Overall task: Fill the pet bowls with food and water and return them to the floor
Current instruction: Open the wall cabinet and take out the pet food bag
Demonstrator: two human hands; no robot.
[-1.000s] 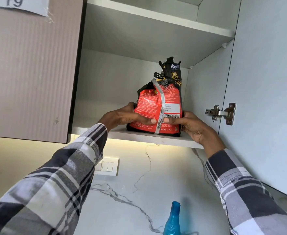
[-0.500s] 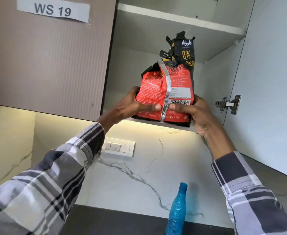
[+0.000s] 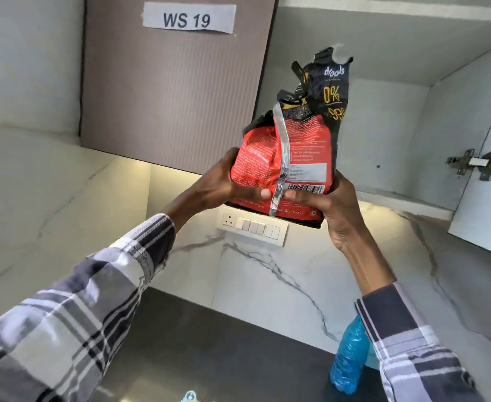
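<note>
Food bag [image 3: 289, 158] is off the cabinet shelf [image 3: 398, 198] now; a second ago it sat on it. My left hand [image 3: 224, 184] and right hand [image 3: 330, 210] carry it down and out, clear of the shelf edge, in front of the switch panel [image 3: 251, 227].

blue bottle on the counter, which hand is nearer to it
Right. The right hand grips the food bag almost straight above the blue bottle; the left hand grips the bag's far side.
</note>
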